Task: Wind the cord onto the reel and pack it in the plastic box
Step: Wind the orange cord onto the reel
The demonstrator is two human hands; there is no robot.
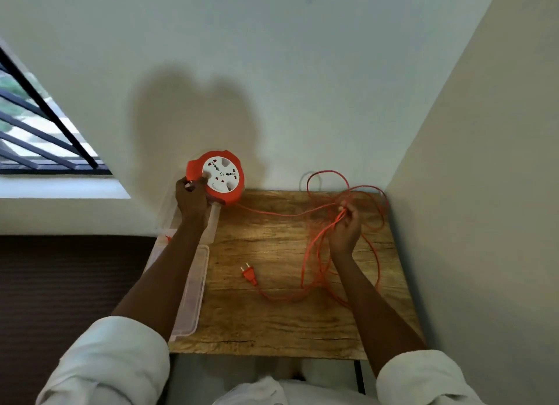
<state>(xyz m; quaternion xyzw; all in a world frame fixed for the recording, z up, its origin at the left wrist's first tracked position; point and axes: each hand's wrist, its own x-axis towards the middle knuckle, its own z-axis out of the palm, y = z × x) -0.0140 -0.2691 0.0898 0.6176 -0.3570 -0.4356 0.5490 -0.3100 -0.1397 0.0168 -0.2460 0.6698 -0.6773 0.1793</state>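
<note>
plastic box (193, 286) partly behind left forearm

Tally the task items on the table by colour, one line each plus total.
Orange: 3 - reel (white socket face), cord, plug
Clear plastic: 2 - box, lid
Total: 5
</note>
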